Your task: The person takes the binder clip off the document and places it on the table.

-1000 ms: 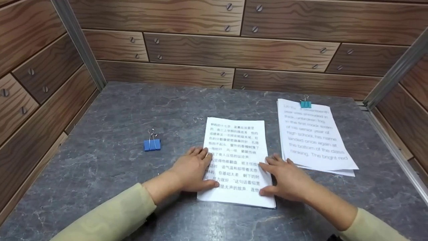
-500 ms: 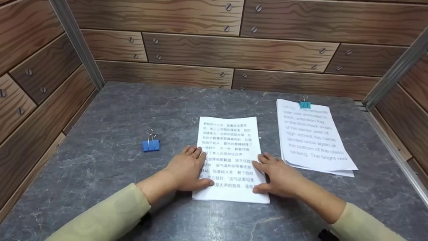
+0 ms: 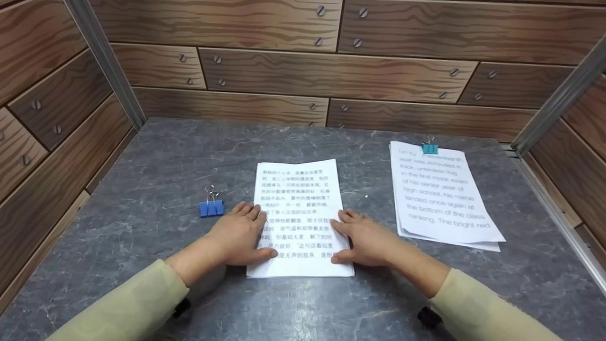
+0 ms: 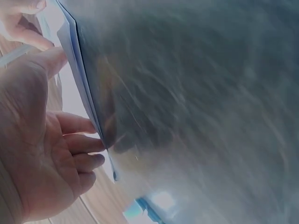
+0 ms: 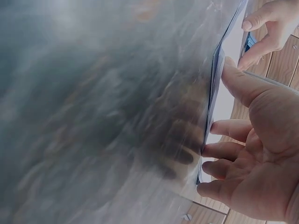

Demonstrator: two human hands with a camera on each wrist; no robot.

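A stack of white paper printed with Chinese text lies on the grey marbled table between both hands. My left hand rests along its left side, thumb over the top sheet and fingertips at the edge. Opposite it, my right hand touches the right side, with thumb and fingertips over the margin. In the left wrist view, layered sheet edges show beside the extended fingers. The right wrist view has the fingertips spread along the stack's edge. Just left of the left hand stands a blue binder clip.
At the right lies another stack with English text, a teal binder clip on its top edge. Wood-patterned walls and metal posts border the table at the back and sides.
Both hands have slid the Chinese-text stack to the left, and slightly away from the front edge. It is now closer to the blue clip and farther from the English-text stack.
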